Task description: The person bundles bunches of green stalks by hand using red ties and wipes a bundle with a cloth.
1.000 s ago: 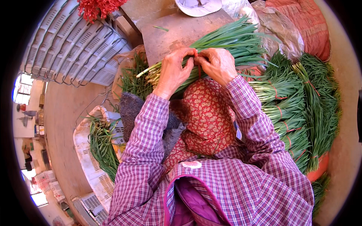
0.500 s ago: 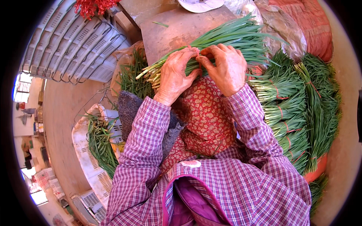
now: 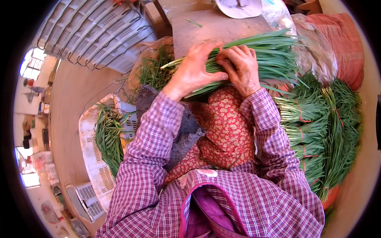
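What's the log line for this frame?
left hand: at green bundle | right hand: curled, beside red tie | tied bundles: piled at right

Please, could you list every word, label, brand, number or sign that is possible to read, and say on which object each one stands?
None can be read.
Pale patch on the checked jacket: too blurred to tell whether it carries text.
Yellow piece by the white basket: too small.
Green bundle: no text visible.
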`<state>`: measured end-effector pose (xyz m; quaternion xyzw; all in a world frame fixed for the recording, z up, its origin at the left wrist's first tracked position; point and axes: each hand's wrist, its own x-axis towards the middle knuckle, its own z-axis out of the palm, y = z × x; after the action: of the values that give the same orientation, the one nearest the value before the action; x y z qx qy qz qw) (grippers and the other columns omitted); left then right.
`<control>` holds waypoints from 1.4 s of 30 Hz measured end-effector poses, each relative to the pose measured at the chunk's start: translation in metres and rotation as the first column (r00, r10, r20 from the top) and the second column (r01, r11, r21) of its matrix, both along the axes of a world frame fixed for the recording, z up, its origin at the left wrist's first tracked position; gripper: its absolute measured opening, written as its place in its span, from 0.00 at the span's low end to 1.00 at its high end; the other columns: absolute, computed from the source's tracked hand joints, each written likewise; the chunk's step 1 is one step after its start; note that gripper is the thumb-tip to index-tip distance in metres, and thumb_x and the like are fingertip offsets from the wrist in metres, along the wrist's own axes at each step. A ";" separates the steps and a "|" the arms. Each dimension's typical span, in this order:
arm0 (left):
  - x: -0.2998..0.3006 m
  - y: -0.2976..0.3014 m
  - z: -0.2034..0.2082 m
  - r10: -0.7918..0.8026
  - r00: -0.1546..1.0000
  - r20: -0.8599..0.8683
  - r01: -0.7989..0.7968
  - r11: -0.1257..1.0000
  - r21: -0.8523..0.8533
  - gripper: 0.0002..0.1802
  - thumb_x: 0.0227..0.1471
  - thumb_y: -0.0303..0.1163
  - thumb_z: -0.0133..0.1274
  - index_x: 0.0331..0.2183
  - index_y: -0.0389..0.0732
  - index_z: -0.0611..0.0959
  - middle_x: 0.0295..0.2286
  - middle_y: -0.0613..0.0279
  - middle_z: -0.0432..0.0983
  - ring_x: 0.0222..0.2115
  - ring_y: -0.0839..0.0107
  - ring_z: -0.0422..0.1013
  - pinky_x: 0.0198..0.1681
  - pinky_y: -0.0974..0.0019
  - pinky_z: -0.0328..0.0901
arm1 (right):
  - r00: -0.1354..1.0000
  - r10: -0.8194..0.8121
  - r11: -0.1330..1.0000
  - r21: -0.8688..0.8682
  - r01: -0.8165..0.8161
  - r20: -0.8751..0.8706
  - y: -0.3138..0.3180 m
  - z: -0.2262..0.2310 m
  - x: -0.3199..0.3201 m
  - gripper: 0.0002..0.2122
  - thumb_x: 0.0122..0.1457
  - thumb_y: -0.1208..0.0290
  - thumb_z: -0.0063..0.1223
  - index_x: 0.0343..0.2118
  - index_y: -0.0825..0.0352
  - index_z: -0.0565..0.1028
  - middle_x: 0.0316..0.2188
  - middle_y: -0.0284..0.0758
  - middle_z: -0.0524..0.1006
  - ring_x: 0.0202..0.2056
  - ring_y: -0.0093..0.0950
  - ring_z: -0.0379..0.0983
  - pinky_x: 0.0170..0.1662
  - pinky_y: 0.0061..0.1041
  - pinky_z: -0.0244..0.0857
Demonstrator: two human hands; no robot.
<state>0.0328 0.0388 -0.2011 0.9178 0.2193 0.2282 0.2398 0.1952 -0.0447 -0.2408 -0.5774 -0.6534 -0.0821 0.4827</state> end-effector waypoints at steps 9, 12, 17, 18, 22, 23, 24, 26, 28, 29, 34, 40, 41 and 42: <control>-0.109 0.107 -0.035 0.590 0.764 0.261 -0.214 0.614 -0.760 0.44 0.52 0.67 0.48 0.57 0.42 0.71 0.59 0.53 0.63 0.61 0.57 0.56 0.66 0.58 0.45 | 0.969 0.060 0.997 -0.028 -0.069 -0.241 0.021 0.003 0.000 0.05 0.56 0.68 0.57 0.32 0.62 0.77 0.30 0.30 0.78 0.37 0.32 0.70 0.48 0.30 0.57; -0.044 0.074 -0.050 0.229 0.960 0.163 -0.035 0.673 -0.739 0.45 0.58 0.65 0.40 0.61 0.37 0.64 0.61 0.53 0.59 0.63 0.63 0.52 0.66 0.59 0.46 | 0.972 0.054 0.997 -0.041 -0.065 -0.228 0.025 -0.001 0.008 0.05 0.56 0.69 0.57 0.32 0.62 0.77 0.30 0.29 0.78 0.37 0.32 0.70 0.48 0.30 0.57; -0.046 0.076 -0.032 0.235 0.972 -0.032 -0.161 0.557 -0.815 0.50 0.55 0.72 0.32 0.63 0.39 0.61 0.60 0.48 0.61 0.63 0.58 0.54 0.66 0.57 0.46 | 0.936 0.049 0.995 -0.067 -0.077 -0.348 0.027 -0.004 0.021 0.04 0.56 0.69 0.57 0.32 0.62 0.78 0.29 0.30 0.78 0.37 0.30 0.70 0.48 0.29 0.57; -0.050 0.078 -0.024 0.253 0.964 -0.082 -0.232 0.652 -0.721 0.52 0.55 0.74 0.28 0.62 0.38 0.62 0.58 0.47 0.64 0.62 0.58 0.55 0.65 0.57 0.48 | 0.918 0.064 0.992 -0.074 -0.101 -0.391 0.027 -0.004 0.019 0.04 0.56 0.69 0.57 0.32 0.63 0.78 0.29 0.30 0.78 0.36 0.30 0.70 0.47 0.29 0.58; -0.033 0.060 0.027 0.107 0.975 -0.192 -0.127 0.988 -0.091 0.55 0.42 0.67 0.57 0.59 0.35 0.66 0.57 0.43 0.64 0.61 0.51 0.56 0.65 0.47 0.46 | 0.893 0.070 0.990 -0.081 -0.118 -0.444 0.032 -0.003 0.019 0.05 0.56 0.70 0.57 0.33 0.65 0.77 0.28 0.32 0.77 0.35 0.29 0.70 0.44 0.29 0.62; -0.014 0.030 0.040 0.141 0.927 -0.346 -0.075 0.978 0.197 0.59 0.37 0.65 0.63 0.60 0.33 0.65 0.56 0.42 0.65 0.60 0.50 0.57 0.65 0.45 0.46 | 0.895 0.054 0.990 -0.090 -0.104 -0.443 0.034 -0.006 0.023 0.05 0.56 0.70 0.57 0.33 0.65 0.77 0.28 0.32 0.77 0.35 0.29 0.70 0.44 0.29 0.62; -0.005 0.021 0.017 0.153 0.939 -0.307 -0.022 0.920 0.391 0.64 0.32 0.65 0.66 0.60 0.32 0.62 0.54 0.41 0.66 0.58 0.50 0.60 0.64 0.44 0.48 | 0.846 0.094 0.986 -0.067 -0.151 -0.525 0.038 -0.004 0.022 0.05 0.56 0.71 0.57 0.33 0.66 0.77 0.28 0.32 0.77 0.34 0.27 0.71 0.43 0.27 0.63; 0.010 0.011 -0.001 0.182 0.922 -0.342 -0.027 0.911 0.411 0.65 0.29 0.61 0.69 0.61 0.31 0.61 0.53 0.39 0.66 0.57 0.48 0.61 0.63 0.43 0.49 | 0.730 0.205 0.968 0.024 -0.250 -0.652 0.045 0.000 0.019 0.04 0.58 0.74 0.55 0.33 0.69 0.76 0.28 0.32 0.77 0.33 0.19 0.72 0.39 0.21 0.66; 0.013 0.022 -0.005 0.195 0.914 -0.356 -0.054 0.927 0.371 0.64 0.26 0.57 0.70 0.60 0.33 0.62 0.52 0.39 0.68 0.55 0.48 0.63 0.61 0.46 0.54 | 0.657 0.244 0.955 0.058 -0.292 -0.714 0.049 0.008 0.019 0.04 0.59 0.74 0.54 0.33 0.69 0.75 0.28 0.31 0.77 0.33 0.17 0.71 0.39 0.20 0.66; 0.013 0.027 -0.002 0.171 0.913 -0.370 -0.049 0.947 0.316 0.62 0.25 0.54 0.71 0.59 0.34 0.64 0.50 0.40 0.70 0.53 0.49 0.66 0.59 0.49 0.58 | 0.571 0.266 0.941 0.080 -0.329 -0.777 0.048 0.009 0.019 0.04 0.59 0.75 0.54 0.34 0.70 0.75 0.28 0.30 0.77 0.33 0.16 0.71 0.39 0.18 0.66; 0.014 0.062 0.038 0.002 0.909 -0.417 0.048 0.993 0.110 0.47 0.27 0.46 0.70 0.52 0.37 0.75 0.39 0.46 0.79 0.41 0.55 0.77 0.48 0.59 0.69 | 0.633 0.335 0.930 0.136 -0.342 -0.697 0.064 0.042 0.014 0.04 0.59 0.75 0.54 0.33 0.71 0.75 0.27 0.29 0.77 0.30 0.16 0.70 0.35 0.17 0.65; 0.004 0.086 0.029 -0.177 0.866 -0.467 0.221 0.974 0.040 0.49 0.35 0.47 0.70 0.55 0.32 0.71 0.47 0.48 0.76 0.51 0.61 0.70 0.56 0.64 0.61 | 0.502 0.354 0.890 0.118 -0.441 -0.789 0.077 0.027 0.015 0.05 0.59 0.74 0.56 0.34 0.71 0.75 0.29 0.31 0.77 0.32 0.18 0.72 0.38 0.18 0.66; 0.009 0.082 0.032 -0.181 0.865 -0.467 0.225 0.973 0.040 0.49 0.35 0.47 0.70 0.55 0.32 0.71 0.47 0.48 0.76 0.51 0.61 0.70 0.56 0.64 0.61 | 0.446 0.338 0.888 0.124 -0.443 -0.829 0.080 0.014 0.017 0.06 0.59 0.73 0.56 0.34 0.70 0.75 0.30 0.31 0.78 0.34 0.19 0.73 0.40 0.19 0.67; 0.015 0.070 0.037 -0.181 0.917 -0.354 0.171 0.983 -0.060 0.47 0.39 0.47 0.68 0.56 0.32 0.71 0.48 0.48 0.75 0.52 0.62 0.69 0.57 0.64 0.60 | 0.404 0.334 0.883 0.133 -0.450 -0.852 0.082 0.007 0.022 0.06 0.60 0.72 0.56 0.34 0.69 0.75 0.33 0.32 0.79 0.37 0.21 0.74 0.46 0.22 0.67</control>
<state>0.0476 0.1092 -0.1640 0.9565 0.1789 0.0314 0.2282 0.2172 0.0373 -0.2338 -0.3982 -0.4482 0.3677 0.7109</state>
